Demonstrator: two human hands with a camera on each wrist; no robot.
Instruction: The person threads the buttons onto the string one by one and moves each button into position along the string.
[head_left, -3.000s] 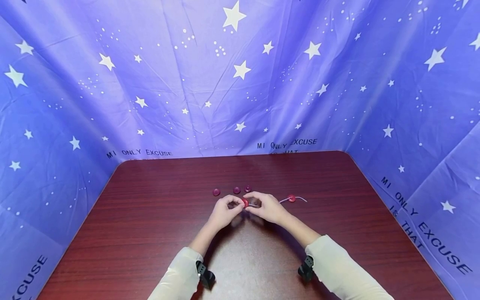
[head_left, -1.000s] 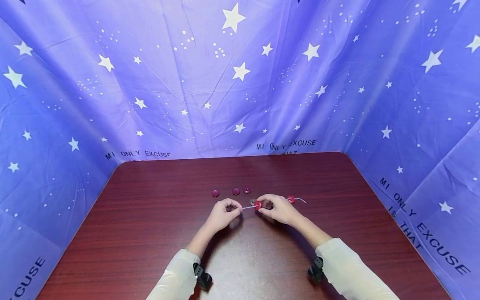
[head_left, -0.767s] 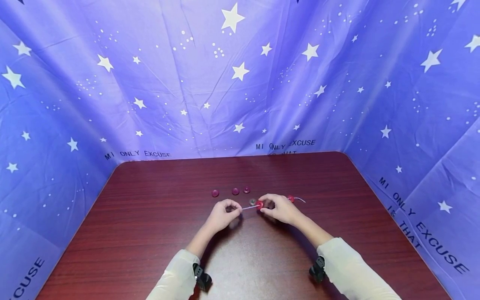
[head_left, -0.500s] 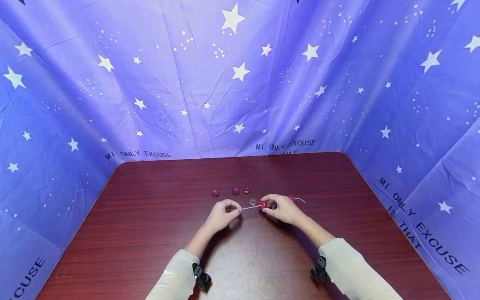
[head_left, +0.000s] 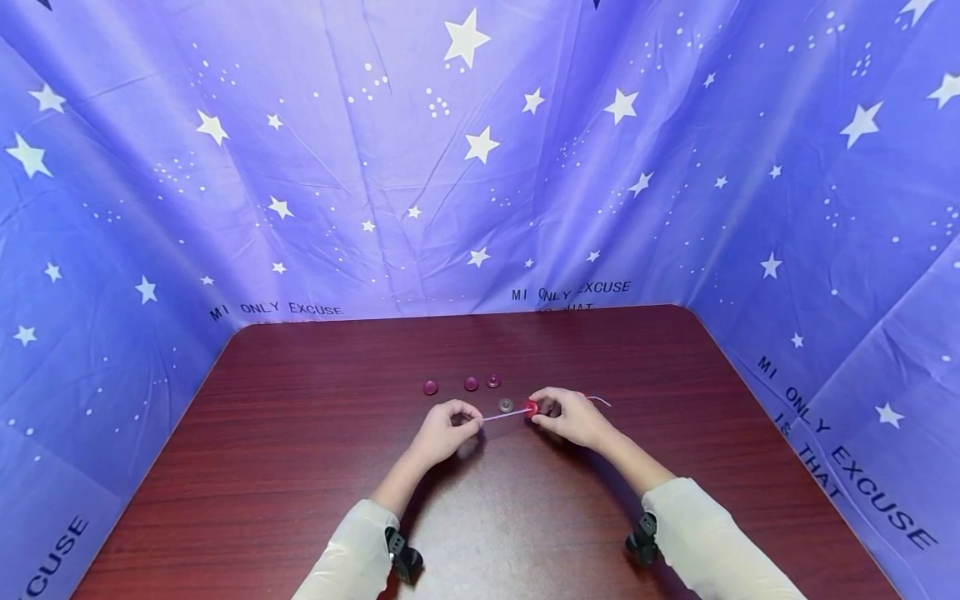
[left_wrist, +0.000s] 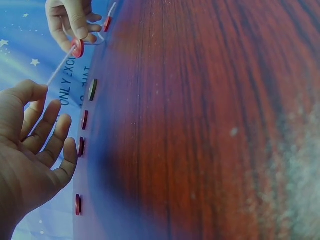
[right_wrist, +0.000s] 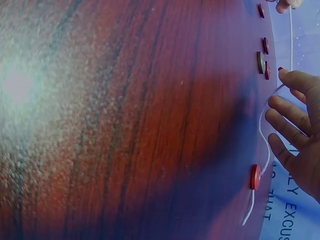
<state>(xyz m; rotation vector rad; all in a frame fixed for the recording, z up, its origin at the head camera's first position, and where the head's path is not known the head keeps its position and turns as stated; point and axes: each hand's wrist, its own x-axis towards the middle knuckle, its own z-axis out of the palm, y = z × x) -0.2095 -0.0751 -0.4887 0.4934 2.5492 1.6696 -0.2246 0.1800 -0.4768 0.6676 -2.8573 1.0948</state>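
Observation:
My left hand [head_left: 450, 429] pinches the end of a pale string [head_left: 504, 414] between thumb and forefinger. The string runs taut to a red button [head_left: 532, 408], threaded on it, which my right hand [head_left: 573, 418] pinches by its edge. In the right wrist view the string [right_wrist: 261, 125] trails on behind the right hand to a second red button [right_wrist: 255, 177] on the table, with a short tail beyond it. A dark grey-green button [head_left: 506, 406] lies on the table just behind the taut string.
Behind the hands, a loose row of dark red buttons lies on the table: one at left [head_left: 430, 387], a middle button [head_left: 471, 383] and a right button [head_left: 493, 381]. The brown wooden table [head_left: 300, 467] meets a blue starry curtain [head_left: 480, 192] at its far edge.
Three seconds ago both hands met at the red button. The right hand has since slid that button rightward along the string, away from the left hand, and the grey-green button has come into view.

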